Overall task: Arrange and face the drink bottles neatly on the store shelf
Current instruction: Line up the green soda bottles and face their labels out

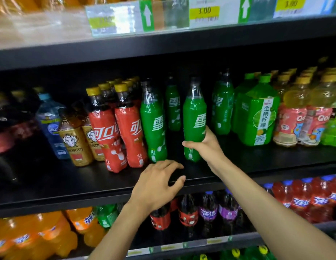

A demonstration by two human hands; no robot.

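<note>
On shelf [69, 184] | slim green bottles [153, 128]: 4 | right hand [204, 145] grips one

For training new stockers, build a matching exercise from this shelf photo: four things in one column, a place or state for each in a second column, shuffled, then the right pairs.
Things
1. right hand
2. left hand
3. red cola bottles
4. blue water bottle

Places or states
A. left of the gold-label bottles
B. open, fingers spread, near the front edge of the shelf
C. grips a green bottle low on its body
D. yellow caps, right of the gold-label bottles

Pairs: 1-C, 2-B, 3-D, 4-A
</note>
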